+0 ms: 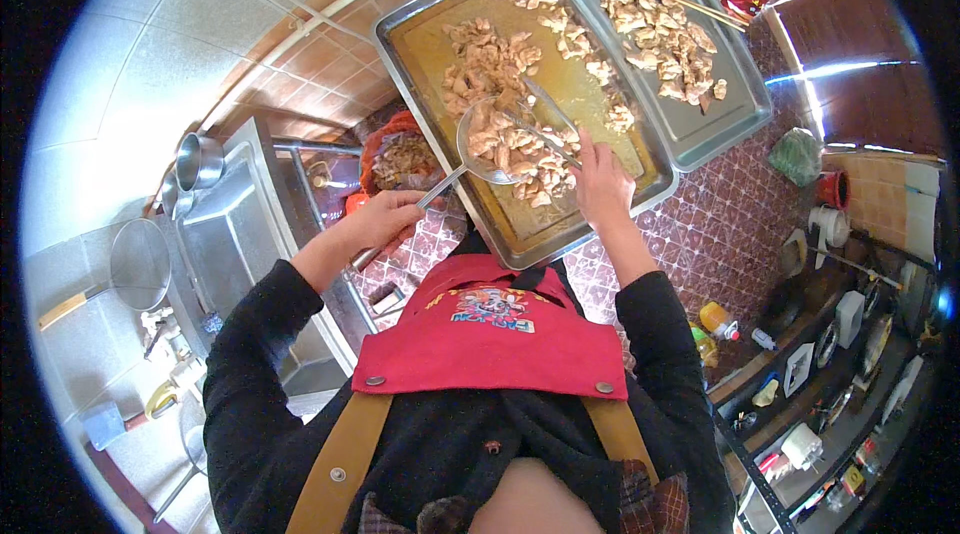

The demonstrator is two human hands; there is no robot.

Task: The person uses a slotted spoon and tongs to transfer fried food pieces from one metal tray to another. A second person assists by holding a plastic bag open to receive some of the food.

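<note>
My left hand (386, 222) grips the long metal handle of a wire-mesh skimmer (444, 186). The skimmer's round bowl rests over a deep metal tray (646, 190) that holds shallow brown liquid. Pieces of cooked-looking meat (489, 135) lie in the bowl. My right hand (604, 185) holds metal tongs (553, 106), whose arms point toward the skimmer and stand apart at the tips. More meat (487, 57) is piled in the liquid, with a strip along the tray's right side. A second metal tray (697, 130) adjoins it, bearing a meat heap (664, 38) and wooden chopsticks (705, 10).
On the left stand a steel sink (232, 211), metal pots (201, 162) and a hanging strainer (141, 264). An orange-lined bin (405, 159) with scraps sits below the tray's left edge. Bottles (718, 320) and a crowded shelf (817, 376) are at right.
</note>
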